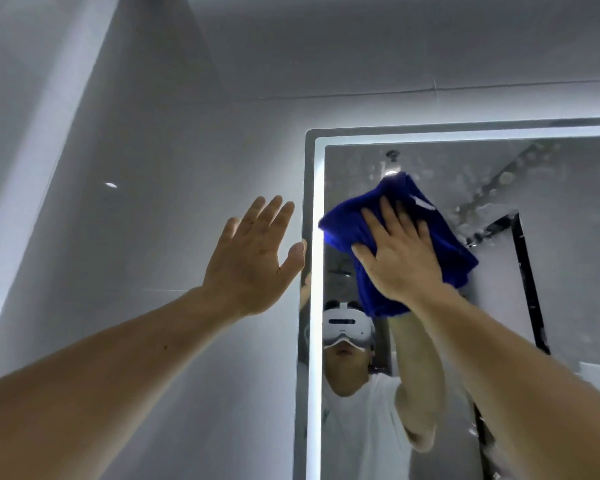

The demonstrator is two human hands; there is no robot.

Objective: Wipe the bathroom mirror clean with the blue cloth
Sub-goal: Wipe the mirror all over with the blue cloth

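A bathroom mirror (568, 271) with a lit white border hangs on the wall at the right. Its upper part shows pale smears and spots. A crumpled blue cloth (354, 220) lies against the glass near the mirror's upper left corner. My right hand (402, 251) presses flat on the cloth with straight fingers. My left hand (253, 258) is spread flat on the grey wall just left of the mirror's frame, its thumb at the frame's edge.
The glossy grey tiled wall (136, 202) fills the left and top of the view. The mirror reflects a person in a white shirt with a white headset, a black door frame and ceiling lights.
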